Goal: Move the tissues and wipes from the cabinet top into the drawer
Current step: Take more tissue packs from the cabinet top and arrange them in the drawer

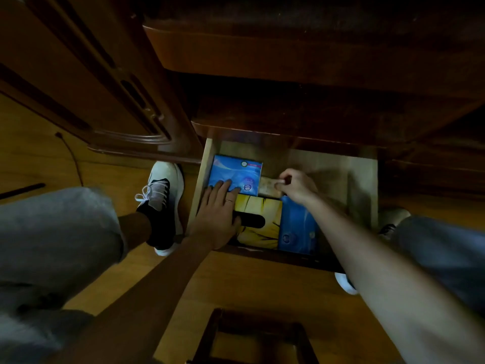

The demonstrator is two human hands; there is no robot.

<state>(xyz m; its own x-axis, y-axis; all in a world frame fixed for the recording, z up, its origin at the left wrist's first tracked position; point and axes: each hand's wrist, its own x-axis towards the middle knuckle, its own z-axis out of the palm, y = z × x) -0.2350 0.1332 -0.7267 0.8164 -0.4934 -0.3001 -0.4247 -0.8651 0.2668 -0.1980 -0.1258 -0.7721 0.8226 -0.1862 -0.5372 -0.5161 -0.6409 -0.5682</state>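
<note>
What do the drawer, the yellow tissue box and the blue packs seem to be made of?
Drawer: pale, matte wood or board, with faint grain inside. Yellow box: probably printed cardboard, given its flat faces, straight edges and dark oval slot. Blue packs: likely soft plastic film, slightly glossy with printed labels; the dim light leaves this uncertain.

You're looking into a pale, matt raw-wood drawer (362,185) set in a dark brown cabinet (262,61) whose varnished wood shines along its rounded edges. The blue tissue pack (237,172) at the back has a glossy plastic-film wrap that catches the light, as does the second blue pack (296,229) near the front. The yellow tissue box (258,206) looks like smooth printed cardboard. The small beige packet (267,186) looks dull; its material is unclear. The yellow-brown wooden floor (249,282) has a smooth, low sheen.
</note>
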